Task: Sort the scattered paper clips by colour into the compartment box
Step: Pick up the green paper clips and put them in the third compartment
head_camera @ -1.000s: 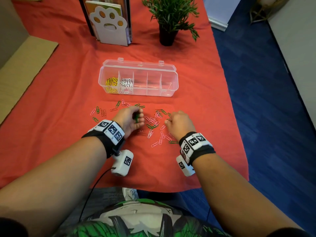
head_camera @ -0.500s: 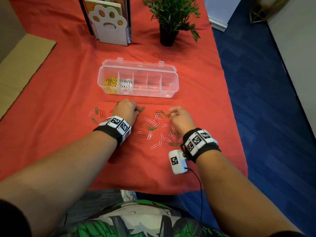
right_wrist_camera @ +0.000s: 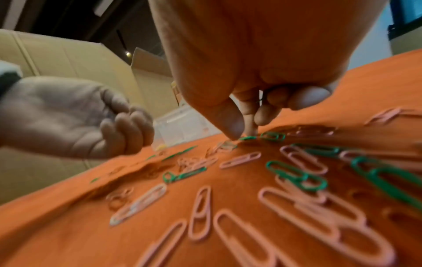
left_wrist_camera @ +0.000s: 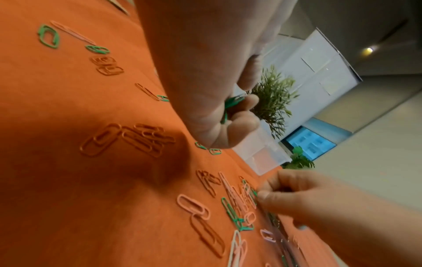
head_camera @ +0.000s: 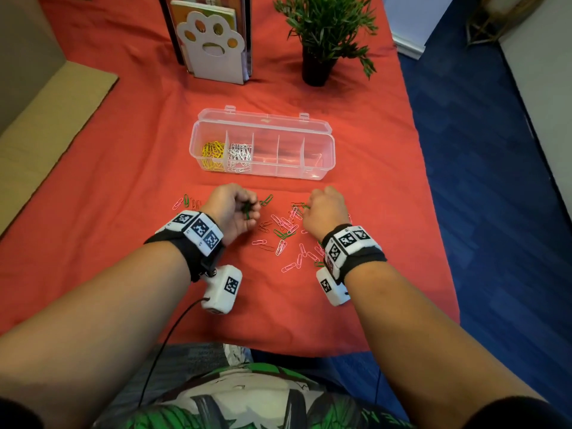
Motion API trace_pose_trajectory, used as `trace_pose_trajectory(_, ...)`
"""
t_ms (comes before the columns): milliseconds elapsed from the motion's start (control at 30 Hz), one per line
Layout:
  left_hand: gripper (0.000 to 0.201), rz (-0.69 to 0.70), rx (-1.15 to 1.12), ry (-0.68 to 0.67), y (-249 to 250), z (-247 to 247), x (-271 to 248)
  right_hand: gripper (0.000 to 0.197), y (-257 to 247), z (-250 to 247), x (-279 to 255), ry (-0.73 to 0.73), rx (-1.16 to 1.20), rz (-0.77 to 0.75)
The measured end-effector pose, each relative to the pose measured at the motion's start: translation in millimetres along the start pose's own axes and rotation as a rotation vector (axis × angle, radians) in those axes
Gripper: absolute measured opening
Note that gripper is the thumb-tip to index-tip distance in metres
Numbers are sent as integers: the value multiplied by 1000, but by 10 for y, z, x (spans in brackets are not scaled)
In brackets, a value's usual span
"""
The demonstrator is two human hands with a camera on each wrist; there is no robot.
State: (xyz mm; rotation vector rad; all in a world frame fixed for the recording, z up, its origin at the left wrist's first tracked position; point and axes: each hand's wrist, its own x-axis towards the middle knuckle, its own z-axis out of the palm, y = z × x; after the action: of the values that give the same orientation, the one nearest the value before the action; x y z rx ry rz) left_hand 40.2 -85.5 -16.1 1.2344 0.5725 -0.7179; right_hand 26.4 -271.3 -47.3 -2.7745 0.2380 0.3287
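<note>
A clear compartment box (head_camera: 328, 156) lies open on the red cloth, with yellow clips (head_camera: 213, 151) in its leftmost cell and white clips (head_camera: 239, 153) in the one beside it. Pink and green paper clips (head_camera: 284, 228) are scattered in front of it. My left hand (head_camera: 249, 209) is curled round a small bunch of green clips (left_wrist_camera: 233, 103) just above the cloth. My right hand (head_camera: 306, 209) is down on the pile, its thumb and forefinger pinching a green clip (right_wrist_camera: 247, 138) that lies on the cloth.
A potted plant (head_camera: 322, 35) and a paw-shaped book stand (head_camera: 213, 48) stand behind the box. Cardboard (head_camera: 46, 113) lies at the left. The table's right edge drops to blue floor (head_camera: 495, 181). More clips (head_camera: 185, 202) lie left of my left hand.
My left hand reached forward palm down to the clips by the box, then turned back over with green clips in it. My right hand shifted slightly forward onto the pile.
</note>
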Motion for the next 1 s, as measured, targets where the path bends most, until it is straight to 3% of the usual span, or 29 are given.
trace_pose_trajectory(133,28,33,4,21,43,14,8,30,-94,30,-48,-41,-156,-68)
trace_pose_trajectory(233,26,156,353,174,14,44,117,29,-83,23,-76,-72,-140,-82)
trace_pose_trajectory(300,24,321,737,286,-10,31,189,22,-31,-14,-83,-93,44,-8)
trace_pose_trajectory(400,19,478,1187,380,-43,46,213,20,93,-36,-105,-106,499,154)
trace_pose_trajectory(500,20,531,1405,380,-70,81,235,25,201,-76,-139,-86,880,278)
trace_pose_trajectory(600,18,513,1450,349,-103,88,258,31,286,-178,-184,-121,1268,426)
trace_pose_trajectory(700,23,517,1430,327,-116,104,238,22,344,-279,-226,-141,1527,508)
trace_pose_trajectory(767,26,505,1373,330,-114,107,224,22,358,-284,-233,-155,1558,534)
trace_pose_trajectory(833,22,398,1210,290,-107,112,194,21,334,-258,-220,-158,1514,536)
trace_pose_trajectory(933,23,117,501,129,-109,119,125,27,282,-166,-171,-153,1287,499)
trace_pose_trajectory(1000,20,26,84,32,-98,90,57,28,252,-134,-129,-105,872,377)
